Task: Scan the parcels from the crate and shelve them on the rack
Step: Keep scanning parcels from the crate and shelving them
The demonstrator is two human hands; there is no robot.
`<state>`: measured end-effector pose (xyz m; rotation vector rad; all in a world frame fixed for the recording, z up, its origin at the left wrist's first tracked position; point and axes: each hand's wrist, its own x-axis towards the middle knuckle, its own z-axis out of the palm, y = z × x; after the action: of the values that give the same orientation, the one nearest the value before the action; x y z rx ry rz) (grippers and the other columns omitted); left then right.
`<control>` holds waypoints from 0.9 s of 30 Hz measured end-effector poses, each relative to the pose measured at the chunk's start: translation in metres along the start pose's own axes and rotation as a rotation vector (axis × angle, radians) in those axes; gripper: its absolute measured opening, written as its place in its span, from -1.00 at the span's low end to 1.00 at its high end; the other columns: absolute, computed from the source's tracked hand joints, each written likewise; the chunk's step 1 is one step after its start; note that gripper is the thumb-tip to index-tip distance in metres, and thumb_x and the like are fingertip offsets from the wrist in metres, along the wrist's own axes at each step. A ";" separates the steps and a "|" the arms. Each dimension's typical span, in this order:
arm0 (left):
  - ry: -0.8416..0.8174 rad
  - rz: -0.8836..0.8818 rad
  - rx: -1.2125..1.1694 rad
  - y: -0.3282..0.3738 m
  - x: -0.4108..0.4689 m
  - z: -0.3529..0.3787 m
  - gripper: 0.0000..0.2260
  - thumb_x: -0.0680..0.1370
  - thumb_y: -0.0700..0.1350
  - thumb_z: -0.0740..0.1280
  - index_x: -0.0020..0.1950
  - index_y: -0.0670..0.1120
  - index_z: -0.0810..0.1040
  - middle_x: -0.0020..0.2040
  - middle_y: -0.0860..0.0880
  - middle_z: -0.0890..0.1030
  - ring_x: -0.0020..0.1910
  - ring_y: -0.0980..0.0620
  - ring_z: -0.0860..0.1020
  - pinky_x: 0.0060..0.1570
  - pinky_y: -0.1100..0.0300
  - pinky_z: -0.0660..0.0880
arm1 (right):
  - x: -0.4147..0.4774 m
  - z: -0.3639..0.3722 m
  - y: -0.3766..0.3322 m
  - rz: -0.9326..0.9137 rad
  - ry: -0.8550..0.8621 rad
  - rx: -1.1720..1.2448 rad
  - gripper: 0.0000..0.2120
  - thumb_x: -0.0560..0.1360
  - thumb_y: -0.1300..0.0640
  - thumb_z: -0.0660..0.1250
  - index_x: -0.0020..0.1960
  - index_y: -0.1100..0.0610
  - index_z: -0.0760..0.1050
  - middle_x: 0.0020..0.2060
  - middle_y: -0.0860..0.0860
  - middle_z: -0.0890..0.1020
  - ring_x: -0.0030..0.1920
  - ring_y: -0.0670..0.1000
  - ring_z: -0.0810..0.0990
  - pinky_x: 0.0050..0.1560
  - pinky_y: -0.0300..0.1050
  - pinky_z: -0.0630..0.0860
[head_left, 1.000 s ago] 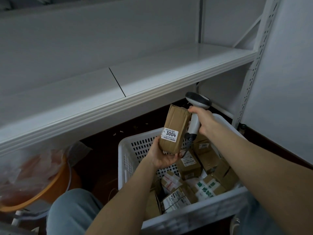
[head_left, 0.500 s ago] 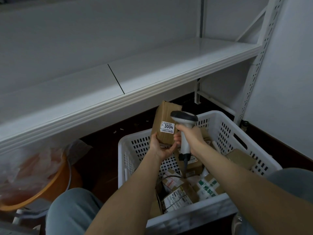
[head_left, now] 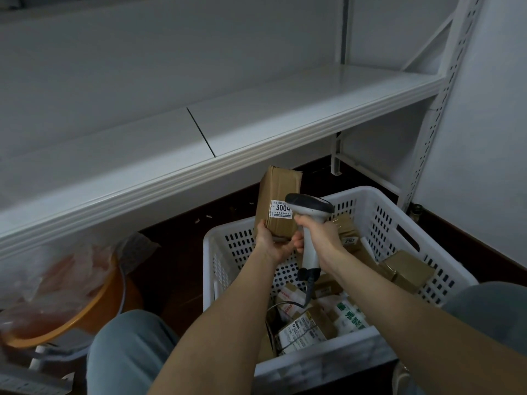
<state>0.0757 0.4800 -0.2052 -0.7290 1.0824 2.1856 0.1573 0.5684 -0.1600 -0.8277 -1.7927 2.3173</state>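
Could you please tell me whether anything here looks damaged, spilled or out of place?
Only minor things: the held parcel looks crumpled at its top end, pale scraps litter the floor below the shelf, and the parcels in the crate lie jumbled.

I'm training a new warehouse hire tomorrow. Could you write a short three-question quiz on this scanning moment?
1. True or false: the left hand grips the brown parcel by its lower end.
2. What does the right hand hold? A) a tape roll B) the scanner C) a pen
3. Fill in: the number on the parcel's white label reads ____.

Key: 1 true; 2 B; 3 3004.
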 end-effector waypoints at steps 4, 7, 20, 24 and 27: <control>-0.031 -0.013 0.025 0.003 -0.006 0.002 -0.38 0.57 0.27 0.12 0.50 -0.10 0.28 -0.23 -0.20 0.44 -0.61 -0.16 0.45 -0.61 0.11 0.43 | -0.005 0.002 0.000 -0.017 -0.009 -0.035 -0.80 0.49 0.12 0.40 -0.24 0.21 0.54 -0.54 0.03 0.56 -0.52 -0.03 0.52 -0.32 -0.13 0.52; -0.046 -0.030 0.066 0.005 -0.002 0.000 -0.32 0.53 0.32 0.14 0.54 -0.06 0.22 -0.26 -0.18 0.40 -0.61 -0.19 0.44 -0.61 0.08 0.43 | -0.009 0.001 -0.001 -0.027 -0.027 -0.049 -0.79 0.51 0.12 0.38 -0.25 0.21 0.53 -0.51 0.05 0.56 -0.49 -0.02 0.52 -0.30 -0.15 0.52; -0.015 -0.030 0.010 0.007 -0.003 -0.002 -0.35 0.54 0.29 0.18 0.44 -0.16 0.37 -0.06 -0.24 0.53 -0.26 -0.18 0.54 -0.49 0.04 0.54 | -0.012 -0.002 -0.001 -0.025 -0.096 -0.083 -0.74 0.51 0.10 0.37 -0.27 0.24 0.54 -0.46 0.09 0.56 -0.48 -0.02 0.52 -0.36 -0.18 0.50; -0.008 -0.016 0.001 0.006 0.001 -0.002 -0.36 0.54 0.27 0.19 0.41 -0.18 0.40 0.17 -0.24 0.55 -0.12 -0.20 0.59 -0.40 0.00 0.58 | -0.012 -0.003 -0.001 -0.020 -0.106 -0.095 -0.74 0.52 0.08 0.36 -0.27 0.23 0.54 -0.46 0.07 0.56 -0.47 -0.02 0.53 -0.36 -0.18 0.50; -0.004 -0.011 0.001 0.006 0.004 -0.001 -0.37 0.54 0.27 0.19 0.41 -0.19 0.40 0.17 -0.24 0.55 -0.14 -0.21 0.59 -0.42 -0.01 0.58 | -0.013 -0.004 -0.002 -0.025 -0.110 -0.094 -0.74 0.52 0.09 0.36 -0.27 0.22 0.53 -0.47 0.06 0.56 -0.46 -0.03 0.53 -0.35 -0.17 0.50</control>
<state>0.0693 0.4768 -0.2052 -0.7281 1.0748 2.1758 0.1700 0.5677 -0.1543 -0.6985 -1.9584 2.3206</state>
